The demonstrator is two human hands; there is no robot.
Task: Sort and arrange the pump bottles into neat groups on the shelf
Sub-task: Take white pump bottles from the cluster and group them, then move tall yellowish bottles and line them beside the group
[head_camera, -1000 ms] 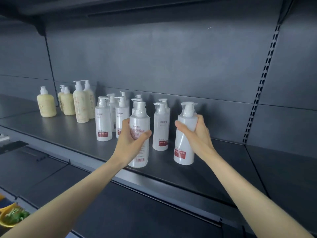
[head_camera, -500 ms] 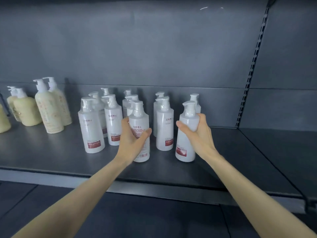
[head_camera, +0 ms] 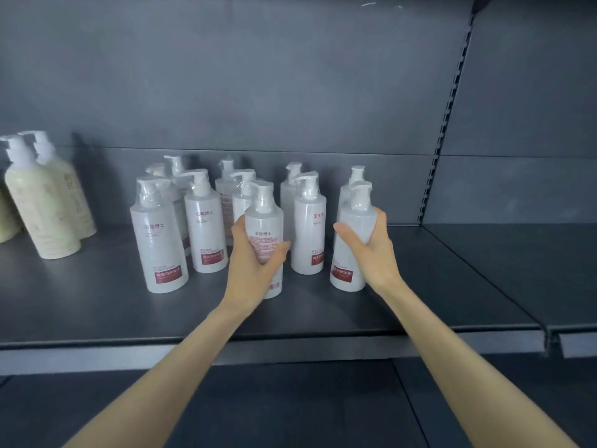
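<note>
Several white pump bottles with red labels stand in rows on the dark grey shelf [head_camera: 97, 305]. My left hand [head_camera: 252, 263] grips the front middle white bottle [head_camera: 265, 218], its back label with small print and a barcode facing me. My right hand [head_camera: 371, 250] grips the rightmost front white bottle [head_camera: 353, 218], which stands on the shelf with another white bottle right behind it. Two more front bottles stand at the left: one white bottle [head_camera: 160, 240] and a second one [head_camera: 205, 227]. Another upright white bottle [head_camera: 308, 227] stands between my hands.
Cream-coloured pump bottles [head_camera: 38, 202] stand at the far left of the shelf. A slotted upright rail [head_camera: 452, 101] divides the back wall, and the shelf [head_camera: 504, 270] right of it is bare. A lower shelf [head_camera: 290, 405] lies below the front edge.
The view has moved closer and to the right, so the cream bottles slid toward the left edge. Both hands keep their grip on the same two white bottles.
</note>
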